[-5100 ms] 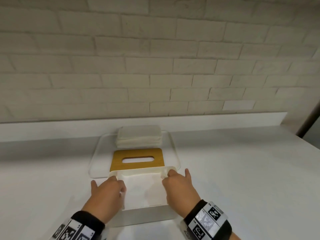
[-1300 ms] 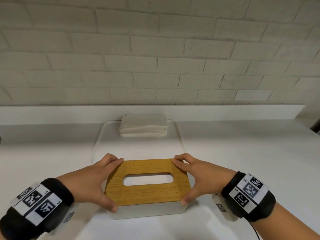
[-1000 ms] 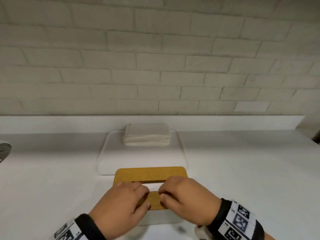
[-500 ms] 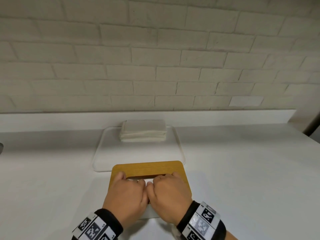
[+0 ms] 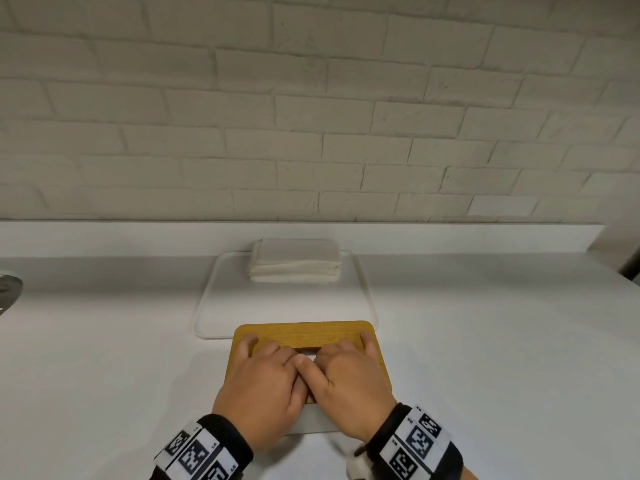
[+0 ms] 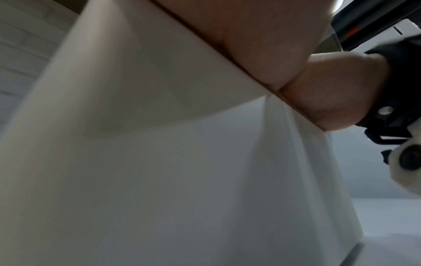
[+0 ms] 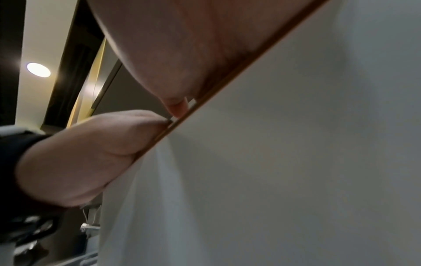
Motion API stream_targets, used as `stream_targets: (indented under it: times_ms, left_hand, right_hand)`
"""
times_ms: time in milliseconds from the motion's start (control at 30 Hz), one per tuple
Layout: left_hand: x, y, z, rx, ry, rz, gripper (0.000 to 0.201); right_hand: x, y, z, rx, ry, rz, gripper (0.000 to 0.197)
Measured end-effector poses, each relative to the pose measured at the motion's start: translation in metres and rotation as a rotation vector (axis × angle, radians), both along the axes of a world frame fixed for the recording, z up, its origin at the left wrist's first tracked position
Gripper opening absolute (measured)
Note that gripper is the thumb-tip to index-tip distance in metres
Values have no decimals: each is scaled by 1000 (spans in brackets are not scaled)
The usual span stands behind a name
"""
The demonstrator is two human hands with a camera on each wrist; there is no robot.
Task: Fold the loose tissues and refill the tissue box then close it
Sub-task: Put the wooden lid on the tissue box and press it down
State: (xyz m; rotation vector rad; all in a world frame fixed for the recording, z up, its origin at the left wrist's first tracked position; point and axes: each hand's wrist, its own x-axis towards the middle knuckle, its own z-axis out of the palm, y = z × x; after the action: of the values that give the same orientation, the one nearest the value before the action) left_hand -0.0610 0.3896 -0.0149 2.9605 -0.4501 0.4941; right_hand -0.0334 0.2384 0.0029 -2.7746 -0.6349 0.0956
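White tissue box (image 5: 313, 422) on the counter (image 5: 485, 341), just in front of the clear tray (image 5: 207, 306), its wooden lid (image 5: 304, 336) seated on top. Left hand (image 5: 258, 386) and right hand (image 5: 349, 382) lie side by side on the lid, fingers curled into its slot; whether they pinch tissue cannot be told. Folded tissues (image 5: 294, 265) are stacked at the tray's far end.

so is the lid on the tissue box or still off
On. The wooden lid sits flat on the white tissue box, and both hands press on it.
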Motion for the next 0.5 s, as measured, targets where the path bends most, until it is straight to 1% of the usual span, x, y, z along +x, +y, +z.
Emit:
stream_targets:
  times_ms: [133,200,233,267,333,400,433,500]
  left_hand:
    - [0,4,0,2,51,-14,27]
    - [1,5,1,9,114,-2,31]
    - [2,3,4,18,152,12,35]
    - [2,1,7,37,194,26,40]
    - [3,-1,14,63,243,49,42]
    - [1,-3,18,32,260,57,44]
    - [0,-3,18,17,264,55,45]
    - [-1,-3,17,15,255,49,49]
  right_hand:
    - [7,-9,7,166,153,66,99]
    - [9,-11,8,137,200,116,101]
    - [9,-11,7,96,192,128,100]
    - [7,-10,8,47,160,129,95]
    - [1,-5,10,-54,71,122,71]
    - [-5,2,11,-103,12,122,47]
    - [-7,4,12,-105,-13,119,40]
    - [-9,6,13,-95,-40,101,33]
